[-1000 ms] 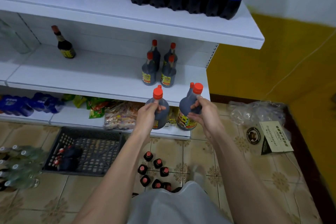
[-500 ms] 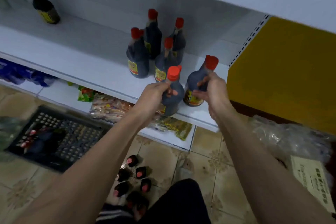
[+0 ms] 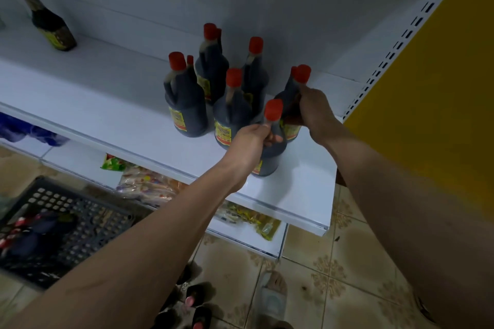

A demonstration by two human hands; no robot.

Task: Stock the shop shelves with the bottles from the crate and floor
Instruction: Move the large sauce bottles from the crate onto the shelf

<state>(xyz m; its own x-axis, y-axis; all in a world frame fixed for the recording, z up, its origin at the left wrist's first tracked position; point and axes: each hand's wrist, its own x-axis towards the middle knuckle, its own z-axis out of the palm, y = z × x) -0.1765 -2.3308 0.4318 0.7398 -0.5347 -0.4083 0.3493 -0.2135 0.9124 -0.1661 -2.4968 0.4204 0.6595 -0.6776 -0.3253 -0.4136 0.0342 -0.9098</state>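
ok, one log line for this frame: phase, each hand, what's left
phase: placing on shelf | left hand: grips front bottle | right hand: grips rear bottle | left: bottles in crate, on floor

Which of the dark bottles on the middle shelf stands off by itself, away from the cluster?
The slim long-necked bottle at the far left of the shelf. It stands alone and has a different shape; the other red-capped jugs are bunched at the right end near both hands.

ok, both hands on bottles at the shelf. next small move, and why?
Probably let go with the left hand: its bottle looks upright on the shelf beside the stocked group, while the right hand grips its own bottle behind.
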